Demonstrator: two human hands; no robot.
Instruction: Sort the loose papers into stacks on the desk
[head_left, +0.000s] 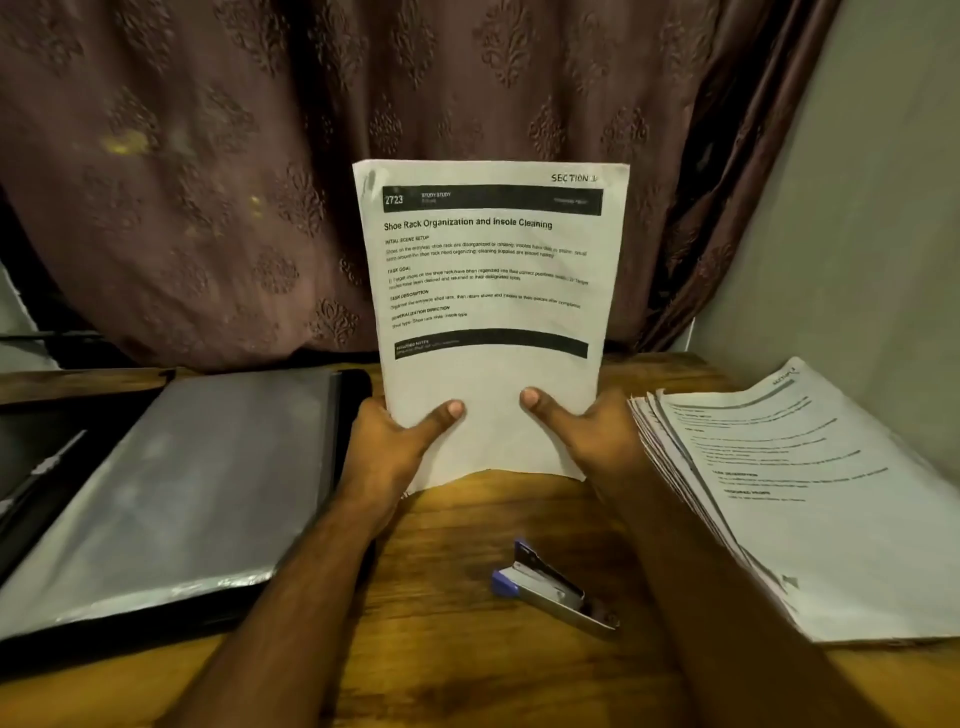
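Note:
A bundle of printed papers (491, 291) stands upright on its bottom edge on the wooden desk (457, 545), headed "Shoe Rack Organization and Insole Cleaning". My left hand (400, 441) grips its lower left side, thumb across the front. On the lower right side my right hand (582, 436) holds it the same way. A thick fanned stack of printed sheets (800, 493) lies flat on the desk to the right, close to my right wrist.
A black folder with a clear plastic sleeve (171, 483) lies open on the left of the desk. A blue and silver stapler (553, 587) sits between my forearms. A dark patterned curtain (363, 130) hangs behind the desk; a pale wall (857, 234) stands at right.

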